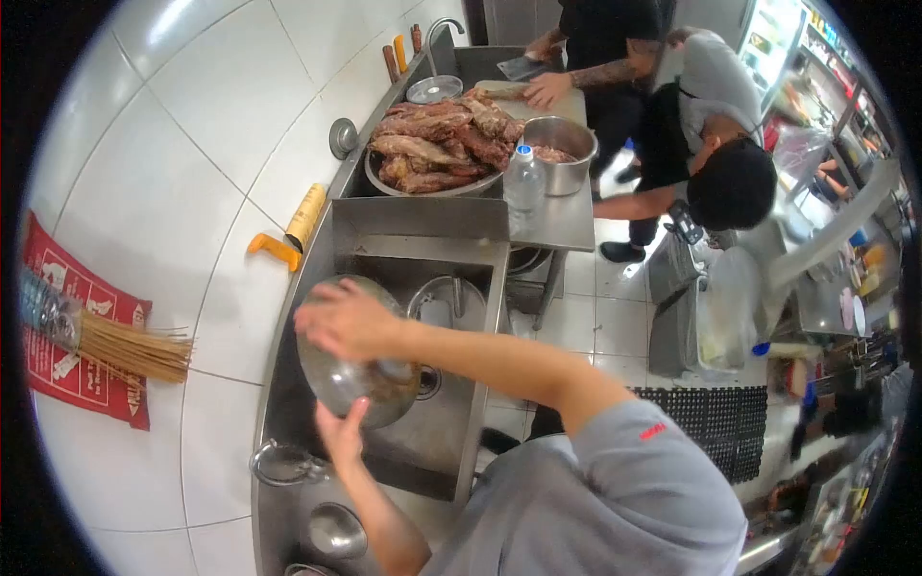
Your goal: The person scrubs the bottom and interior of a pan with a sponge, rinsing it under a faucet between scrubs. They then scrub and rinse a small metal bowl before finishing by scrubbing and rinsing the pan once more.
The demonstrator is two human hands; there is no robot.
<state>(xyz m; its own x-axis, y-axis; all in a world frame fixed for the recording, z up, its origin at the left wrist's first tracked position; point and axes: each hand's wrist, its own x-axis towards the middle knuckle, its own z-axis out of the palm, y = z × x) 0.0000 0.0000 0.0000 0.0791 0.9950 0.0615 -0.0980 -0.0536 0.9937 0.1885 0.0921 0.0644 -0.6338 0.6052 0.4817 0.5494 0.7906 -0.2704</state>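
Observation:
Over the sink (413, 248), a large metal bowl (389, 389) is tilted between my hands. My left hand (341, 437) grips its lower edge, with the thumb lying against the metal. Across the bowl's upper part lies my right hand (351, 322), fingers spread and slightly blurred. Whether something thin sits under that palm cannot be seen. Behind the bowl, a round metal pan (437, 300) rests in the sink, close to the drain (429, 382).
A basin heaped with meat (437, 144), a steel pot (567, 173) and a plastic bottle (524, 182) stand beyond the sink. Two people work there, one handling a cleaver (521, 68). A small bowl (336, 531) and strainer (279, 463) sit nearer. A yellow-handled tool (293, 230) hangs on the wall.

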